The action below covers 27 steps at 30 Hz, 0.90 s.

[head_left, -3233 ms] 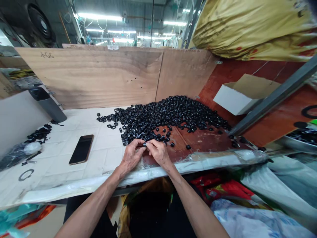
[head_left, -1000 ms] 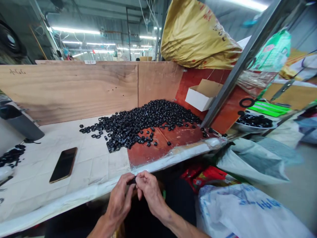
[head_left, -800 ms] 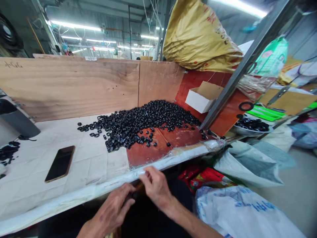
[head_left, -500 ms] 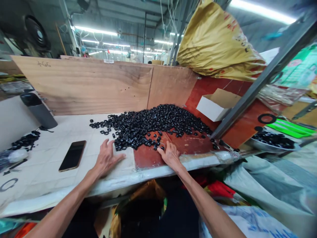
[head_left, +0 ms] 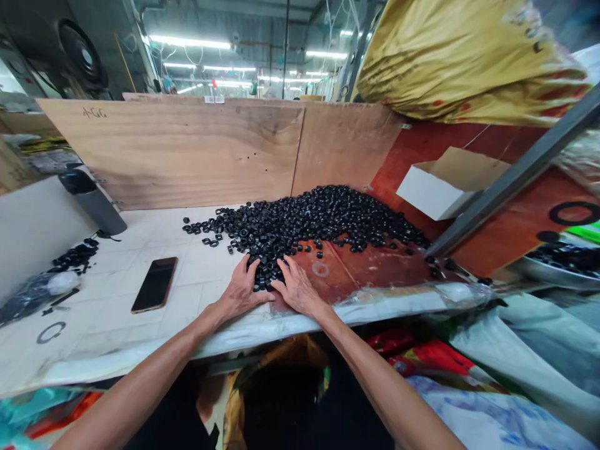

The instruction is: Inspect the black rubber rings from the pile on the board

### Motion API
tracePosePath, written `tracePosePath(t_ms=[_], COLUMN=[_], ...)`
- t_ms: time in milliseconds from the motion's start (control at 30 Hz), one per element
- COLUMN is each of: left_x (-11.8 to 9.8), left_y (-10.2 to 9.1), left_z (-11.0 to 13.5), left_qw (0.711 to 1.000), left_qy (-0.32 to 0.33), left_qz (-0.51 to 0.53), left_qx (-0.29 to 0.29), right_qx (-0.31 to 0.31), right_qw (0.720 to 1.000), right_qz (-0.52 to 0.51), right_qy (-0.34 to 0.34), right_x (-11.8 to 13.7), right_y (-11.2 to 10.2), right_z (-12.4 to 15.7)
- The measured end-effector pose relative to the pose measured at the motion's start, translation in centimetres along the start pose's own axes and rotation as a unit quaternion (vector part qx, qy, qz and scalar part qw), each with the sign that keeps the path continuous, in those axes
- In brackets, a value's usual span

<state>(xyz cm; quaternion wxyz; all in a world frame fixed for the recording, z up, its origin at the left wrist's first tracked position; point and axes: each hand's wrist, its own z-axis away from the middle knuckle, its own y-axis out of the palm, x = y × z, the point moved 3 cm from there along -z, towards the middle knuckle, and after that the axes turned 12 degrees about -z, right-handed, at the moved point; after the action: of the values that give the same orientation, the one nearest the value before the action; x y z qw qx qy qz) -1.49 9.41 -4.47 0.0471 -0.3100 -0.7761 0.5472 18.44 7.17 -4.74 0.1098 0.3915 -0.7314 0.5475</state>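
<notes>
Black rings (head_left: pixel 309 219) heaped against left hand (head_left: pixel 237 289), right hand (head_left: pixel 299 289); fingers (head_left: pixel 289 269) spread; metal bowl (head_left: pixel 555 274) holds black pieces (head_left: pixel 569 257).

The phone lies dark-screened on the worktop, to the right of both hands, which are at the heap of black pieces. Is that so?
Not quite: the head view shows the phone to the left of both the left hand and the right hand. It does lie dark-screened on the worktop, and the hands are at the heap of black pieces.
</notes>
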Motion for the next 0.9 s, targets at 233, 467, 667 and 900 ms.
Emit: tracePosePath(t_ms=[233, 467, 667, 900], left_x=[-2.2, -4.3, -4.8, -5.8], left_y=[-2.7, -3.5, -3.4, -3.2], left_z=[2.7, 3.0, 2.3, 2.3], left_qw=[0.996, 0.994, 0.994, 0.990], left_qy=[-0.003, 0.069, -0.016, 0.115], left_qz=[-0.064, -0.078, -0.101, -0.082], left_qx=[-0.061, 0.016, -0.043, 0.020], right_qx=[-0.124, -0.085, -0.026, -0.031], right_qw=[0.987, 0.989, 0.996, 0.990], right_qz=[-0.104, -0.112, -0.060, -0.128], right_qy=[-0.021, -0.043, -0.057, -0.049], right_x=[0.1, 1.6, 2.3, 1.9], right_y=[-2.6, -3.8, -2.9, -3.2], right_z=[0.5, 3.3, 3.5, 3.6])
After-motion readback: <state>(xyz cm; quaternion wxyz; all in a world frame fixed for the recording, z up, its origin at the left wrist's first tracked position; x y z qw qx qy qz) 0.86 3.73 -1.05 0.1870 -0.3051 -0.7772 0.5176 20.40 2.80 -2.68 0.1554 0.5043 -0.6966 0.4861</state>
